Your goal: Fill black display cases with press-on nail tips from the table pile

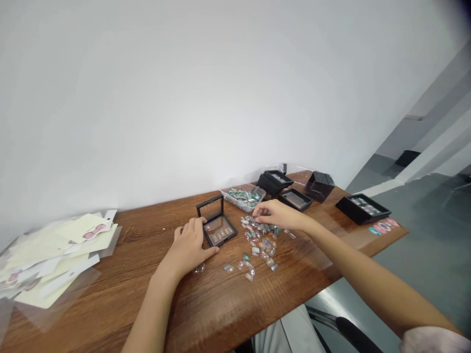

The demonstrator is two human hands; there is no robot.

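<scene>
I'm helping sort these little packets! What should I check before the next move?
1. The black case: ok, open, with its clear lid standing up.
2. The left hand: ok, touching the black case's side.
3. The right hand: cannot tell whether it holds one of the small clear packets under it.
4. The loose packet: not ok, lying apart from the pile, beside the left hand.
5. The clear tub: ok, no lid shows, and packets lie inside.
</scene>
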